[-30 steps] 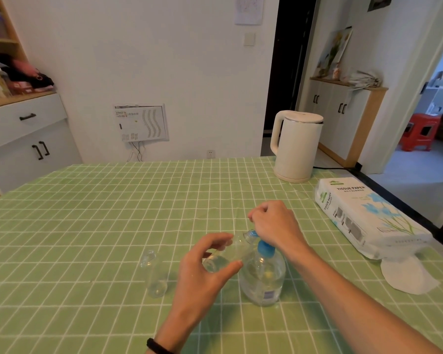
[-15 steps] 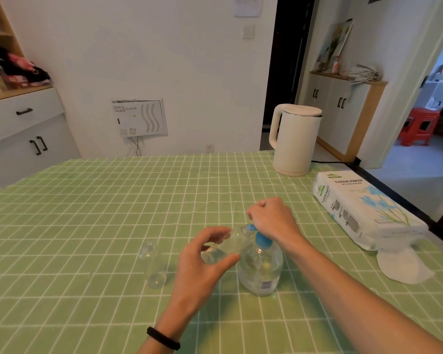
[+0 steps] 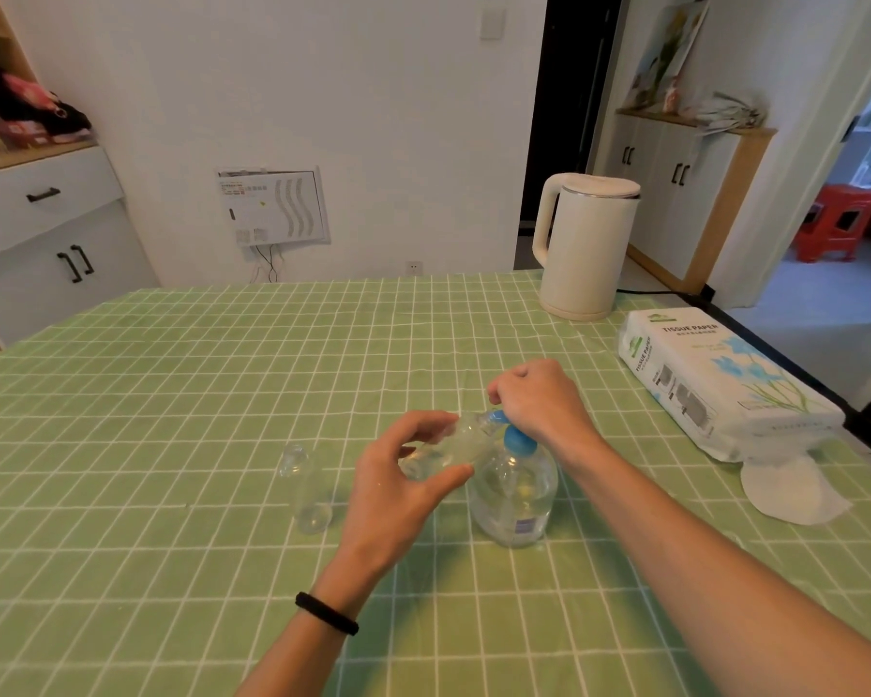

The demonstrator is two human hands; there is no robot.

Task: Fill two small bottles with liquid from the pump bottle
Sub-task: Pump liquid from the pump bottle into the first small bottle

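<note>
While a tilted small bottle [image 3: 448,447] was gripped in the curled fingers of the left hand [image 3: 403,487], mouth at the nozzle, the pump bottle [image 3: 516,495] on the table [image 3: 222,394] was pressed by the right hand [image 3: 539,404], fingers curled over its blue head. Slow, full strokes, mouth kept on the spout, were judged best. A second bottle [image 3: 305,490] stood at its nine o'clock. Little was changed from half a second earlier.

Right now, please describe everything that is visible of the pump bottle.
The pump bottle is squat, round, clear plastic, with a blue pump top and a small blue label. It stands upright on the green tablecloth, holding clear liquid. The right hand curls over its pump; a tilted small bottle in the left hand meets its nozzle.
</note>
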